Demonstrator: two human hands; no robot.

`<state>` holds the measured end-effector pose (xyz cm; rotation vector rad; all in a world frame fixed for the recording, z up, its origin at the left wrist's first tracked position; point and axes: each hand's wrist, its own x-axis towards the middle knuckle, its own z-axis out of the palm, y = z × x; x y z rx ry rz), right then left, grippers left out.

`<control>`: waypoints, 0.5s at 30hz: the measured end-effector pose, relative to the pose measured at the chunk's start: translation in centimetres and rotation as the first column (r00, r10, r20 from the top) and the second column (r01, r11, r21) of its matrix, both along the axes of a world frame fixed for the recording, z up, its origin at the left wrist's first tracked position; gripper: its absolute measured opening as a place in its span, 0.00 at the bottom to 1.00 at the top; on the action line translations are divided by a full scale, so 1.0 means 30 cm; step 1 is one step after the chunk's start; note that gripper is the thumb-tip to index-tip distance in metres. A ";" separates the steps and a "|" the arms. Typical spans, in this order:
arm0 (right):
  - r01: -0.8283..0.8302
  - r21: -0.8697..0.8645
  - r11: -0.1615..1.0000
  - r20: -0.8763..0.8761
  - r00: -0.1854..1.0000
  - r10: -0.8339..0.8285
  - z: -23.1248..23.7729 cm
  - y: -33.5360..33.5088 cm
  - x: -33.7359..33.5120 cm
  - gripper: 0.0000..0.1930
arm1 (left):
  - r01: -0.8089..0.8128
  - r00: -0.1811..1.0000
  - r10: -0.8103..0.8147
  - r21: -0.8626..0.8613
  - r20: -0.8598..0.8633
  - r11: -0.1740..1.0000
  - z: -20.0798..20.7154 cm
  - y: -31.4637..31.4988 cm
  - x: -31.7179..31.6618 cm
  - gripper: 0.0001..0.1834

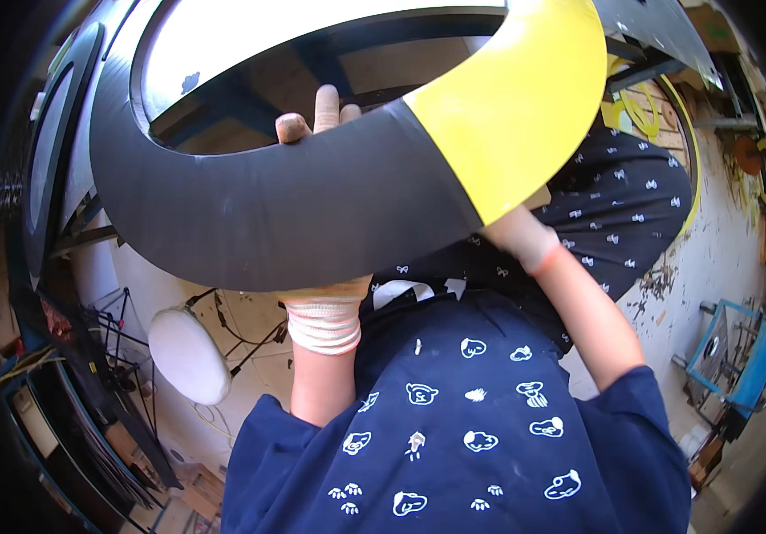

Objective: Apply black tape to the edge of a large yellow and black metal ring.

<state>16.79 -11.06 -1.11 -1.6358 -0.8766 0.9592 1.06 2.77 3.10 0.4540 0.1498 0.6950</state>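
A wide, flat curved ring (285, 209), matte black along its near arc and bright yellow at its right side, spans the view in front of me. My left hand (329, 294), in a pale knitted glove, holds it from underneath. The fingertips stick up past its inner edge, while the palm is hidden below the black part. At the outer edge, near the seam between black and yellow, my right hand (522, 236) reaches under the ring. It also looks gloved, but it is somewhat blurred and its fingers are hidden behind the yellow part.
Behind the ring stands a dark-framed bench with a bright white surface (249, 53). A round white stool (189, 356) is at the left, beside a rack of flat panels (62, 427). A blue-framed cart (739, 356) stands right; yellow ring offcuts (641, 111) lie farther back.
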 end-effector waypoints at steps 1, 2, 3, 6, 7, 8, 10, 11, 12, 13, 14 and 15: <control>0.029 0.369 0.929 0.315 0.936 -0.155 -0.029 0.052 0.029 0.26 | -0.021 1.000 0.021 0.004 0.002 1.000 0.008 0.000 -0.021 0.29; 0.097 0.463 0.881 -0.369 0.925 0.092 -0.040 0.093 0.071 0.25 | -0.042 0.999 0.042 0.009 -0.002 0.999 0.000 0.002 -0.003 0.29; 0.214 0.474 0.854 -0.834 0.421 0.357 -0.034 0.134 0.101 0.25 | -0.063 0.998 0.063 0.015 -0.012 0.998 -0.001 0.012 0.005 0.29; -0.099 0.702 0.705 -0.617 0.409 0.672 0.016 0.295 0.170 0.23 | 0.125 0.965 -0.092 -0.122 0.245 0.985 -0.044 0.064 -0.076 0.25; -0.100 0.705 0.702 -0.619 0.396 0.678 0.021 0.318 0.168 0.23 | 0.330 0.831 -0.162 -0.238 0.532 0.914 -0.076 0.081 -0.108 0.24; -0.181 0.641 0.746 -0.658 0.372 0.655 0.021 0.307 0.184 0.25 | 0.318 0.835 -0.150 -0.241 0.529 0.917 -0.082 0.090 -0.115 0.24; -0.325 0.490 0.809 -0.733 0.349 0.584 0.024 0.228 0.235 0.27 | 0.299 0.774 0.040 -0.419 0.633 0.857 -0.082 0.087 -0.103 0.23; -0.392 0.403 0.827 -0.765 0.351 0.540 0.037 0.135 0.267 0.29 | 0.306 0.731 0.138 -0.502 0.668 0.809 -0.084 0.083 -0.087 0.22; -0.463 0.318 0.827 -0.795 0.345 0.499 0.079 -0.072 0.250 0.30 | 0.307 0.686 0.245 -0.578 0.685 0.757 -0.085 0.079 -0.083 0.22; -0.527 0.223 0.820 -0.819 0.355 0.451 0.120 -0.198 0.287 0.32 | 0.325 0.633 0.349 -0.646 0.691 0.691 -0.077 0.071 -0.070 0.22; -0.588 0.125 0.799 -0.838 0.368 0.402 0.167 -0.314 0.294 0.33 | 0.329 0.628 0.355 -0.650 0.692 0.685 -0.104 0.068 -0.059 0.22; -0.642 0.027 0.767 -0.850 0.389 0.356 0.185 -0.304 0.298 0.35 | 0.323 0.686 0.133 -0.463 0.715 0.825 -0.154 0.058 -0.036 0.22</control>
